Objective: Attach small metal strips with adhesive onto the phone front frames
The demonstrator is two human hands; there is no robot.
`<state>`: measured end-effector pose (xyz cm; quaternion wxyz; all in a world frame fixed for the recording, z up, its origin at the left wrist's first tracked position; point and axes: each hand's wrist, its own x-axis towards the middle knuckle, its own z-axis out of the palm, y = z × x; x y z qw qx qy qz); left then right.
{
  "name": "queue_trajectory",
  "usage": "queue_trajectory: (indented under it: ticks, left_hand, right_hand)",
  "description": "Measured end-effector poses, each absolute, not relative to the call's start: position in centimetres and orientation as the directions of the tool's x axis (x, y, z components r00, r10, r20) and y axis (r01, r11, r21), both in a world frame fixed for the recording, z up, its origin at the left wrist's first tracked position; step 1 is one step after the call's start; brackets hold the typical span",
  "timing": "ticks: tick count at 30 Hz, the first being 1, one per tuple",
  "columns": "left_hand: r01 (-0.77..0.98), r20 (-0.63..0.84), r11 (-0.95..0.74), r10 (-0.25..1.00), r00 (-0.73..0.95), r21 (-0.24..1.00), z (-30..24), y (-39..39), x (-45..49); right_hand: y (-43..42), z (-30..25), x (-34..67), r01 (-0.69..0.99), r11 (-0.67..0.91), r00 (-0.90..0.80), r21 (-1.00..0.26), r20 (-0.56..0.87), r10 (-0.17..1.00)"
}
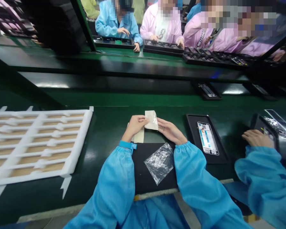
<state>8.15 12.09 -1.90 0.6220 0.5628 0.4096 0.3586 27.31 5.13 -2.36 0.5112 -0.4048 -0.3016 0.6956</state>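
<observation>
Between my two hands, above the green bench, is a small cream-coloured sheet (151, 120) with a shiny clear film at its right side. My left hand (136, 124) pinches its left edge between thumb and fingers. At the right edge, the fingertips of my right hand (169, 129) are closed on the film side. Another cream sheet (139, 136) lies below my left hand, partly hidden by it. On the black mat (143, 178) in front of me rests a crumpled clear plastic bag (160, 163).
A white foam tray (81, 140) with compartments lies at the left. To the right, a phone frame (207, 138) sits in a black tray (193, 122). A co-worker's hand (258, 138) is beyond it. Further black trays (208, 91) stand behind; several people work across the bench.
</observation>
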Motion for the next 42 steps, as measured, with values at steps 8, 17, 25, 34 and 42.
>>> queue_trajectory:
  ticks: [8,17,25,34,42]
  left_hand:
    - [0.048,-0.080,0.065,0.879,0.470,0.997,-1.2,11.0,9.6]
    - [0.110,-0.119,0.077,0.885,0.450,0.991,-1.3,11.8,8.4]
    - [0.119,-0.106,0.066,0.921,0.374,0.991,-1.4,12.2,7.1]
    - [0.111,-0.091,0.054,0.925,0.369,0.992,-1.4,12.2,7.2]
    - [0.087,-0.078,0.045,0.896,0.438,0.995,-0.8,11.5,8.1]
  right_hand:
    - [5.3,-3.2,25.6,-0.435,-0.230,0.012,-0.871,-0.261,0.965]
    - [5.5,-3.2,26.8,-0.426,-0.333,-0.101,-0.841,-0.321,0.942]
    - [5.3,-3.0,27.5,-0.406,-0.263,0.000,-0.875,-0.288,0.958]
    - [4.4,-1.2,26.6,-0.115,-0.131,0.128,-0.985,-0.145,0.981]
    - [4.4,-1.3,26.0,0.002,-0.026,0.295,-1.000,-0.025,0.955]
